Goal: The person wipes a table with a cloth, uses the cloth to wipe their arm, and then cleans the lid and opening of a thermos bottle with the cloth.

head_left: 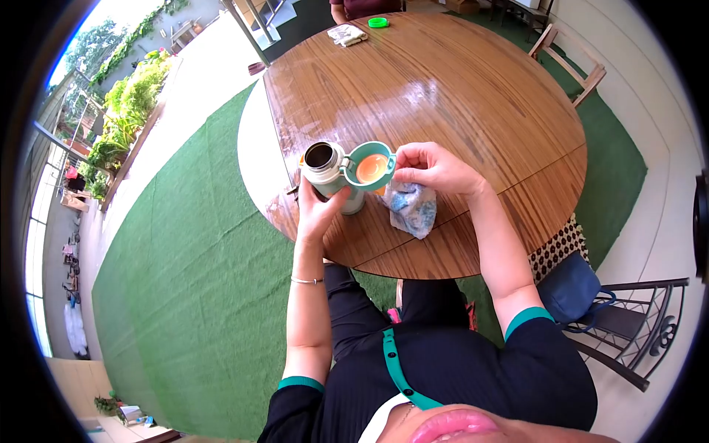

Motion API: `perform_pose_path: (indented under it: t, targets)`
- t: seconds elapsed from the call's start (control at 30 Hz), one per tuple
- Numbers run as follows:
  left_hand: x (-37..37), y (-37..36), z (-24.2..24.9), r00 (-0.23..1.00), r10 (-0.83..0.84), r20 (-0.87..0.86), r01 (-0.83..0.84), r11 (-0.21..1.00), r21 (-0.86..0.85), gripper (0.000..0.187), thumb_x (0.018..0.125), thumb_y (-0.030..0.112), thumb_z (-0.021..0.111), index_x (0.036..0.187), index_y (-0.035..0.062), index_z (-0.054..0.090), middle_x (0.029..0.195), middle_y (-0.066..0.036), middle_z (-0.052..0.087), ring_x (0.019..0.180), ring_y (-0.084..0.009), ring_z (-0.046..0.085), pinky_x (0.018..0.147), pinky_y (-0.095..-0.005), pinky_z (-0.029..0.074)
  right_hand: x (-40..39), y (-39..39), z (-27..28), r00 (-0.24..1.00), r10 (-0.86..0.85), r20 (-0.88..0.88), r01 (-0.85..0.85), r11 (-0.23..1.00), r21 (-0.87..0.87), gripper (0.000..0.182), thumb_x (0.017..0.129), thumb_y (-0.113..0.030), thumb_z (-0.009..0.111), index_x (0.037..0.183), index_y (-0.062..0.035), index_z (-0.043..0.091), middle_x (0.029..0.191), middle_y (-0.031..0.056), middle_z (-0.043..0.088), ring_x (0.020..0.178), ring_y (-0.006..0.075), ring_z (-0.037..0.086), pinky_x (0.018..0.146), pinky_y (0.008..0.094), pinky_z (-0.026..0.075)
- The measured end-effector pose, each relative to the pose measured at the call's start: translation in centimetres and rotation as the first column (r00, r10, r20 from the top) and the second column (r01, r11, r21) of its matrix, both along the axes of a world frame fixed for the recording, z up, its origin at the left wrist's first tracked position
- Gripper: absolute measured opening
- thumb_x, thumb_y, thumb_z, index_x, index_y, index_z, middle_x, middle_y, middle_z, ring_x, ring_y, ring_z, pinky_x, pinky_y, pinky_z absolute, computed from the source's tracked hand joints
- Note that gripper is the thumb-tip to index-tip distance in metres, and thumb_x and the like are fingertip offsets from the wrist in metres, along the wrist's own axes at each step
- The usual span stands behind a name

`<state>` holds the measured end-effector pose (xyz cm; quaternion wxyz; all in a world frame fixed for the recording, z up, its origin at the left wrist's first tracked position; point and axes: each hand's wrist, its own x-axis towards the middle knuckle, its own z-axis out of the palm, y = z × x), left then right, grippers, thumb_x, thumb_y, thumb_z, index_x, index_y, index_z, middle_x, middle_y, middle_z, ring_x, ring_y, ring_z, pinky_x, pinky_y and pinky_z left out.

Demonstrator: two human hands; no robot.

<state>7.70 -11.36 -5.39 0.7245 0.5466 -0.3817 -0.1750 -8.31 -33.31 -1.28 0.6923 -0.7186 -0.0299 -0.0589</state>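
A white and green insulated bottle stands near the close edge of the round table, its dark steel mouth uncovered. My left hand is wrapped around its body from the near side. The hinged green lid is swung over to the right, showing an orange disc inside. At the lid's right rim, my right hand pinches the edge between thumb and fingers. Just below that hand, a crumpled white and blue cloth lies on the tabletop.
The wooden round table carries a folded cloth and a bright green ring-shaped item at its far side, where a person sits. A blue bag rests on a metal chair at right. Green carpet covers the floor.
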Motion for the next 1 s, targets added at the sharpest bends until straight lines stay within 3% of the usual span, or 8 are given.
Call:
perform_pose_path:
  t: [0.07, 0.13, 0.27, 0.33, 0.47, 0.53, 0.83, 1.0]
  targets:
    - [0.6, 0.7, 0.2, 1.0, -0.016, -0.022, 0.018, 0.997, 0.076, 0.067, 0.078, 0.01, 0.081, 0.136, 0.0018, 0.046, 0.125, -0.007, 0.061, 0.116, -0.0182, 0.057, 0.102, -0.0355, 0.046, 0.3, -0.1, 0.1, 0.997, -0.072, 0.033, 0.069, 0.995, 0.069, 0.012, 0.097, -0.014, 0.067, 0.103, -0.0035, 0.064, 0.093, -0.0021, 0.065, 0.088, 0.0057, 0.059, 0.081, 0.0229, 0.049]
    - [0.5, 0.8, 1.1, 0.999, -0.043, 0.01, 0.041, 0.987, 0.157, 0.068, 0.079, 0.011, 0.081, 0.136, 0.0031, 0.046, 0.127, -0.008, 0.06, 0.117, -0.0185, 0.057, 0.102, -0.0357, 0.046, 0.8, 0.7, 0.7, 0.884, -0.465, 0.053, 0.451, 0.876, 0.169, 0.013, 0.098, -0.014, 0.065, 0.106, -0.004, 0.062, 0.097, -0.0011, 0.064, 0.091, 0.006, 0.059, 0.083, 0.0232, 0.049]
    - [-0.6, 0.0, 1.1, 0.995, 0.067, 0.077, -0.069, 0.997, 0.021, 0.075, 0.077, 0.01, 0.084, 0.138, 0.0044, 0.042, 0.128, -0.008, 0.058, 0.116, -0.0197, 0.058, 0.102, -0.0366, 0.046, 1.3, 1.3, 5.0, 0.864, -0.481, 0.149, 0.467, 0.876, 0.118, 0.013, 0.099, -0.013, 0.064, 0.108, -0.0044, 0.061, 0.101, -0.0007, 0.063, 0.093, 0.0073, 0.059, 0.087, 0.0232, 0.049]
    - [-0.6, -0.5, 0.8, 0.994, 0.095, 0.055, -0.097, 0.995, 0.023, 0.076, 0.075, 0.01, 0.085, 0.137, 0.0041, 0.042, 0.126, -0.008, 0.059, 0.116, -0.0194, 0.058, 0.101, -0.0366, 0.047, 2.5, 1.4, 7.0, 0.878, -0.446, 0.172, 0.454, 0.891, -0.006, 0.012, 0.099, -0.012, 0.064, 0.108, -0.0043, 0.063, 0.099, -0.0014, 0.064, 0.092, 0.0077, 0.059, 0.086, 0.0235, 0.049]
    - [-0.4, -1.2, 0.3, 0.996, 0.086, 0.005, -0.087, 0.996, 0.03, 0.076, 0.075, 0.01, 0.084, 0.138, 0.004, 0.042, 0.124, -0.007, 0.061, 0.114, -0.0183, 0.059, 0.1, -0.0356, 0.048, 5.3, 1.0, 10.6, 0.965, 0.089, 0.246, -0.007, 0.949, -0.314, 0.01, 0.095, -0.011, 0.069, 0.101, -0.0028, 0.069, 0.093, -0.0004, 0.065, 0.087, 0.0086, 0.059, 0.083, 0.0248, 0.05]
    - [-0.4, -1.3, 0.3, 0.996, 0.078, 0.044, -0.078, 0.997, 0.009, 0.076, 0.076, 0.011, 0.084, 0.139, 0.0041, 0.042, 0.125, -0.008, 0.06, 0.114, -0.0184, 0.059, 0.1, -0.0358, 0.048, 6.9, 0.9, 11.7, 0.924, 0.372, 0.09, -0.267, 0.795, -0.544, 0.01, 0.093, -0.009, 0.07, 0.1, -0.0025, 0.07, 0.094, 0.0011, 0.066, 0.087, 0.0094, 0.06, 0.081, 0.0256, 0.05]
    - [0.3, -1.3, 0.1, 0.999, 0.034, 0.018, -0.035, 0.999, 0.04, 0.078, 0.076, 0.012, 0.083, 0.141, 0.0041, 0.04, 0.13, -0.009, 0.057, 0.119, -0.0193, 0.057, 0.103, -0.0366, 0.047, 7.4, 4.3, 13.9, 0.945, 0.307, 0.116, -0.057, 0.502, -0.863, 0.017, 0.08, -0.012, 0.071, 0.085, -0.0019, 0.059, 0.078, 0.0093, 0.06, 0.073, 0.0221, 0.059, 0.068, 0.0347, 0.05]
    - [0.1, -1.3, -0.2, 0.999, 0.036, 0.027, -0.036, 0.999, 0.009, 0.076, 0.076, 0.01, 0.081, 0.14, 0.004, 0.041, 0.128, -0.009, 0.058, 0.117, -0.0186, 0.058, 0.101, -0.0359, 0.047, 8.1, 4.4, 13.2, 0.969, 0.242, 0.052, -0.086, 0.527, -0.846, 0.024, 0.076, -0.017, 0.072, 0.087, -0.0013, 0.057, 0.077, 0.0098, 0.06, 0.073, 0.0236, 0.059, 0.066, 0.0365, 0.05]
